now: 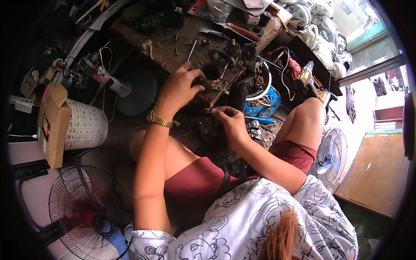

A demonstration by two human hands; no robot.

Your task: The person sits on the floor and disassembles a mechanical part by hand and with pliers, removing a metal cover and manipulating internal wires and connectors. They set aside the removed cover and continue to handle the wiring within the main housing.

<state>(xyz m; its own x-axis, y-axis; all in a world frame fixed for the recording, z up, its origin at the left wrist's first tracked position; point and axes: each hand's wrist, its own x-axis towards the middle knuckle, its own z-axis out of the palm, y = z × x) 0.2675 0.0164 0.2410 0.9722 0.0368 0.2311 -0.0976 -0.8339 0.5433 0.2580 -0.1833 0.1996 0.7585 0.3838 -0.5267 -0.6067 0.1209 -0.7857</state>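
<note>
Where the left hand [187,83] ends, coppery wire [211,82] lies.

I saw bright daylight at the upper-right window [385,58]; a brown panel [372,171] stood below; a worn wooden bench [161,48] stretched ahead; the floor [362,223] looked dark.

At the left, a perforated white basket [89,126] is partly hidden by a cardboard box [56,125], with a black wire-caged fan [102,224] below. At the right, a second caged fan [330,159] is set near a brown panel [372,169]; plastic-wrapped white parts [308,35] are heaped above.
</note>
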